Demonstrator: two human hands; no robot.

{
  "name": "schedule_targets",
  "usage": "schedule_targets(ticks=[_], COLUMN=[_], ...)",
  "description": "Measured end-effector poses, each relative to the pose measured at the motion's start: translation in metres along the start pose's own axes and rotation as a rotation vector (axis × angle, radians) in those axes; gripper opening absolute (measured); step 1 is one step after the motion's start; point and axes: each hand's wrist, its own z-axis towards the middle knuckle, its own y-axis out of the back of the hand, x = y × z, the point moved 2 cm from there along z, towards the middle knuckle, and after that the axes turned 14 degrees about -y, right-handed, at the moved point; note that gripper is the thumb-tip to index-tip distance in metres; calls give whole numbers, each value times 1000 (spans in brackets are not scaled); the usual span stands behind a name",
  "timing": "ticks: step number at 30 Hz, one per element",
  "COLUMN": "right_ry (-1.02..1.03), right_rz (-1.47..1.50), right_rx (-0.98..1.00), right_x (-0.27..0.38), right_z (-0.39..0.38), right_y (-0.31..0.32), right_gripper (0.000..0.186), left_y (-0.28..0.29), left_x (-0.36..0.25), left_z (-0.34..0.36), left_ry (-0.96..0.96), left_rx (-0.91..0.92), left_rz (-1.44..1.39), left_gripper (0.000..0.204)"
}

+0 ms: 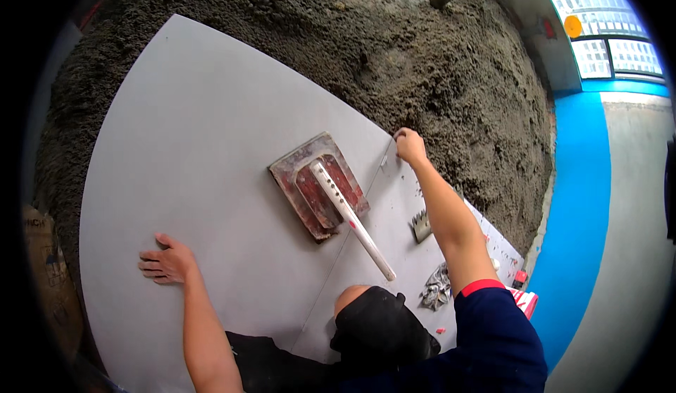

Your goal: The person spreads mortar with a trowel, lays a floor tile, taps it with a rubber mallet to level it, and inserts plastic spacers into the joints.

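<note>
Brown pkg. (53, 287) at far L edge of frame has dk. printed lettering near its top, partly lost at the dk. rim, w/ more dk. print lower down, too blurry to make out. Red-&-white pkg. (524, 301), lower R, is too sm. to read. Orange disc (573, 26) against the window (632, 54), upper R, & red mark (549, 28) on the wall (546, 62) just L of it show no legible txt.

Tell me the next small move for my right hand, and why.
Probably feel along the seam with the right hand to check that the slabs sit level: that hand is already at the seam's far end, while the left hand rests spread on the large grey slab. The red-backed tool lies there unheld.
</note>
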Motion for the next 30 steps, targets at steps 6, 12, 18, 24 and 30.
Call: schedule_targets(ticks=[6,12,18,24,30], right_ry=[-59,86,120,261,-189], right_rz=[36,-99,85,269,310], right_rx=[152,42,126,382,839], right_x=[39,20,45,47,-2], right_z=[-21,-4,-30,-186,-283], right_y=[-11,-11,14,3,-33], right_gripper=[25,25,21,30,40], left_y=[10,10,16,17,32], left_x=[12,3,-2,15,-4], left_z=[13,7,4,11,8], left_ry=[23,-13,21,4,-4], left_rx=[-22,-34,20,15,19], left_rz=[40,85,184,186,23], left_gripper=[88,85,81,79,87])
